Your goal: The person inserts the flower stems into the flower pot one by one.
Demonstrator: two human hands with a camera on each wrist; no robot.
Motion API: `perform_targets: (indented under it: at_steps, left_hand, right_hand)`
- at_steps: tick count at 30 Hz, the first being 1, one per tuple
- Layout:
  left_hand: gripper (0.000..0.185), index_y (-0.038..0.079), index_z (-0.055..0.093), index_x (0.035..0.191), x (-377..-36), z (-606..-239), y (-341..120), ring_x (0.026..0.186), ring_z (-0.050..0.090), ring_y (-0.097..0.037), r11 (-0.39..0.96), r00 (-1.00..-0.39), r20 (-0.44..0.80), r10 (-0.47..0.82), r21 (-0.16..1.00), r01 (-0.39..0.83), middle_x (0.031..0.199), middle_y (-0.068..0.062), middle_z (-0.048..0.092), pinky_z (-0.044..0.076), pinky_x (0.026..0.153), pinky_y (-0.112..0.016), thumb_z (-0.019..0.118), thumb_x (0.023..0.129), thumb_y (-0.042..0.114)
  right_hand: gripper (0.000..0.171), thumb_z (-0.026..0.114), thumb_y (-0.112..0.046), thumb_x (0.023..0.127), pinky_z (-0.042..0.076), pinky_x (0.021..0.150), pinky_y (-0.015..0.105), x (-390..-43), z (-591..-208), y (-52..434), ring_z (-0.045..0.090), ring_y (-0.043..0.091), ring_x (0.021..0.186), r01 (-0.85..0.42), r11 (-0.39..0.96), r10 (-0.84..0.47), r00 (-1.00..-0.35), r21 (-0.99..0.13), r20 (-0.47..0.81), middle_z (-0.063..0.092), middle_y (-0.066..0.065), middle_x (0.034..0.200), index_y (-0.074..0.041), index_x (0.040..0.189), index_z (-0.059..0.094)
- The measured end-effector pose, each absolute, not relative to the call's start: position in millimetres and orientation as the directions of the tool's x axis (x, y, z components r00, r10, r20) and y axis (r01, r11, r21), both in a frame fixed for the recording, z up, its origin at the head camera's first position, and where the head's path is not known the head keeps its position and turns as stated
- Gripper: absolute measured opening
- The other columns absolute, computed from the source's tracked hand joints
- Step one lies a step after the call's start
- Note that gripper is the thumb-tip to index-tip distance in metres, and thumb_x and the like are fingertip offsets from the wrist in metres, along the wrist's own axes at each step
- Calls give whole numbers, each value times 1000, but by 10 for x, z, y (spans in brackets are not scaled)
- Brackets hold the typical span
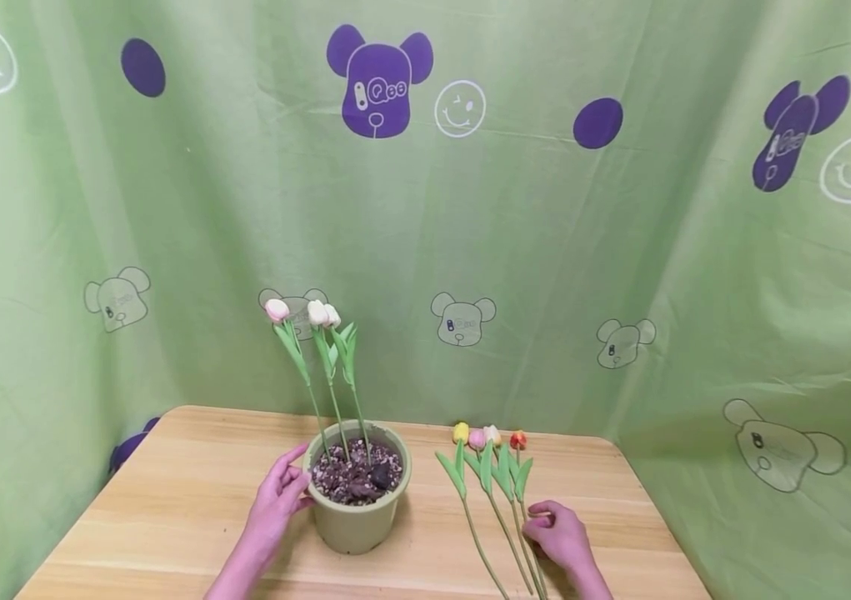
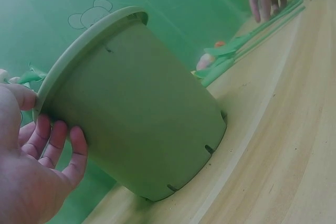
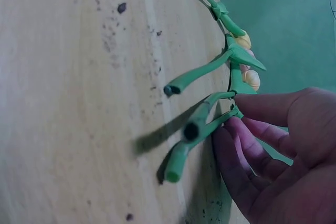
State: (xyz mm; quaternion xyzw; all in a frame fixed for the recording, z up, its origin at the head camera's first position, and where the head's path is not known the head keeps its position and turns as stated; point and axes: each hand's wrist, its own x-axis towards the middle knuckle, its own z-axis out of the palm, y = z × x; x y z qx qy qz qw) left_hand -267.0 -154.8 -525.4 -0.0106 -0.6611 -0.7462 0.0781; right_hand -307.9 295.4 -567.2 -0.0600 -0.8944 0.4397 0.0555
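My left hand (image 1: 269, 507) pinches the rim of a green plastic flower pot (image 1: 353, 530) at its left side. In the left wrist view, the thumb lies on the rim and the curled fingers touch the wall below it. Three artificial tulips, one pink (image 1: 277, 311) and two whitish (image 1: 317, 313), stand upright in the pot. Right of the pot, several loose tulips lie on the table, with yellow (image 1: 460, 432), pink, pale and red (image 1: 518, 440) heads. My right hand (image 1: 562, 537) pinches a green stem (image 3: 210, 106) at the right of this group; which stem is hard to tell.
Dark, lumpy soil (image 1: 350, 487) fills the pot. A wooden table (image 1: 192, 500) carries everything, with dark crumbs (image 3: 122, 7) scattered near the stem ends. A green patterned curtain (image 1: 515, 250) closes off the back and both sides.
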Motion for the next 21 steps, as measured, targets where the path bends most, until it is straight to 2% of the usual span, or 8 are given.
perform_targets:
  at_steps: [6,13,21]
  left_hand:
    - [57,4,37,157,-2666,-5245,-1545,92,64,-16,-115,-987,122,-102,984,134,107,-13,60,61,86,-29,56,103,7]
    - [56,4,39,156,-2680,-5265,-1553,91,64,-15,-129,-987,123,-100,982,135,106,-13,60,62,86,-29,56,103,8]
    - [56,3,38,156,-2673,-5259,-1563,91,63,-15,-122,-987,129,-94,983,140,106,-13,60,61,85,-28,56,103,8]
  right_hand:
    - [39,80,3,74,57,58,27,-3078,-5629,2928,65,16,69,52,608,142,-989,-792,44,72,9,81,10,111,68]
    - [41,74,-3,69,53,68,32,-3140,-5619,2948,65,16,73,57,720,146,-987,-691,70,74,4,81,5,109,71]
    - [43,73,-2,68,56,58,29,-3164,-5615,2930,66,17,64,114,687,178,-984,-717,14,74,14,89,10,109,69]
